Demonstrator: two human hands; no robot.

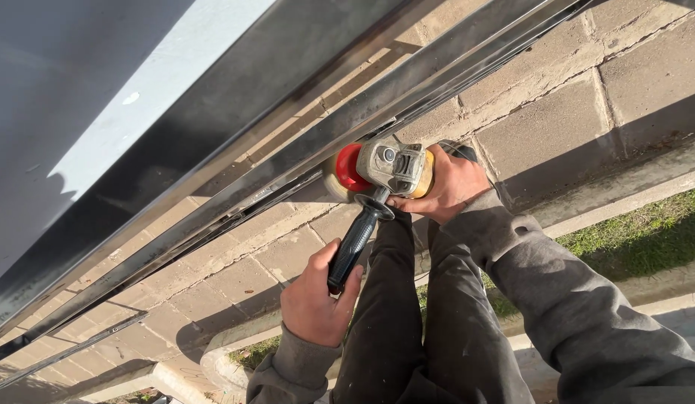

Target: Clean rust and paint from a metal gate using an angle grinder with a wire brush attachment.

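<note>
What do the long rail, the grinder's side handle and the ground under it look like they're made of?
The rail looks like polished metal: dark, glossy, with mirror-like reflections. The side handle, gripped by the left hand, seems black ribbed plastic or rubber with a matte look. The ground appears to be concrete paving blocks, grainy and tan with visible joints.

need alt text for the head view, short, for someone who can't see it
A person presses an angle grinder against a shiny metal rail, the left hand gripping its black side handle and the right hand its body. Brick paving and grass lie below.
</note>
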